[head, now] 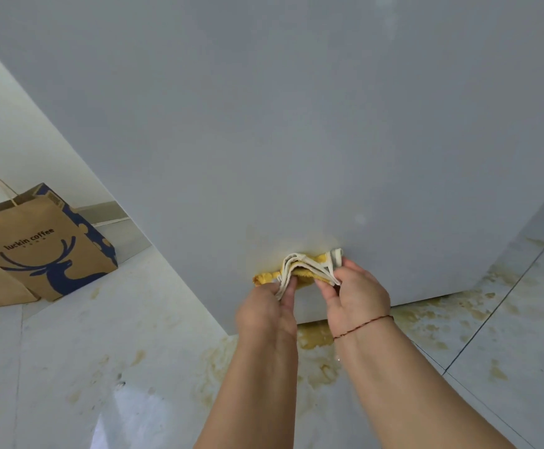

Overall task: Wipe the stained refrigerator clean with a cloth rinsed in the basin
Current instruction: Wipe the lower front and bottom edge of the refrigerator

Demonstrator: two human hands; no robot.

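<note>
A: Head view, starting nearest: the tiled floor [69, 351] at six o'clock carries yellow-brown splashes, thickest under the two forearms; what do the hands have?

B: Both are on the cloth [303, 268]; the left hand [266, 311] pinches its near, seven o'clock end between thumb and curled fingers, and the right hand [356, 294] pinches the white folds at the four o'clock end; neither is spread flat.

A: And the cloth itself?

B: Bunched into a strip, white on the near side and stained yellow on the far side (it looks soaked with the spill); its long axis runs from eight o'clock to two o'clock, so the right end sits a little farther off; its far edge looks pressed to the refrigerator [296, 124].

A: Where does the stain lie from there?

B: A faint yellow haze on the panel just beyond the cloth, toward twelve o'clock, and more at eleven o'clock past the left end; the right hand is nearer the haze above, the left nearer the smear beside it; I would judge a wipe has to go away from the body, across the strip's axis.

A: Anything farther out?

B: A brown paper bag [44, 244] at nine o'clock, well apart; no basin shows.
</note>
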